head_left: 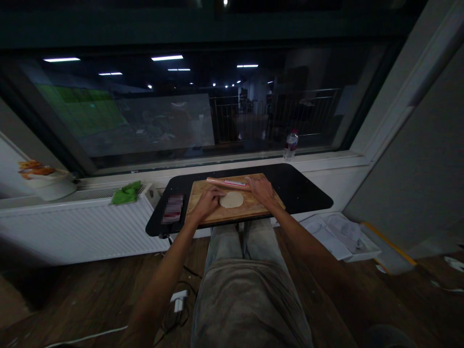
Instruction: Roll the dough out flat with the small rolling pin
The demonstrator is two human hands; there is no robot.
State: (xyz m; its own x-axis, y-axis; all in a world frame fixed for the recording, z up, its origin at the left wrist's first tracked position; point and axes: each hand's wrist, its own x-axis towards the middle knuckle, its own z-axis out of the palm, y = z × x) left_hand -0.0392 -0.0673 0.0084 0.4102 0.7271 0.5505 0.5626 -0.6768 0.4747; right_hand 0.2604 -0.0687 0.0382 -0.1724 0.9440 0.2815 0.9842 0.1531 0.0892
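Observation:
A flat round of pale dough (pixel 232 199) lies on a wooden cutting board (pixel 195 191). At its upper left edge, my left hand (pixel 210 199) has its fingers closed on the rim. Behind the dough rests a wooden rolling pin (pixel 217 181) with a white and red label, lying crosswise near the board's far edge. My right hand (pixel 262 189) is wrapped over the pin's right end, which it hides.
The board sits on a black table (pixel 308 191) beneath a window. A phone-like item (pixel 173 209), blurred out, lies to the left. A bottle (pixel 290 145) stands on the sill, a green cloth (pixel 125 192) on the radiator. Cables and a white plug (pixel 179 300) are on the floor.

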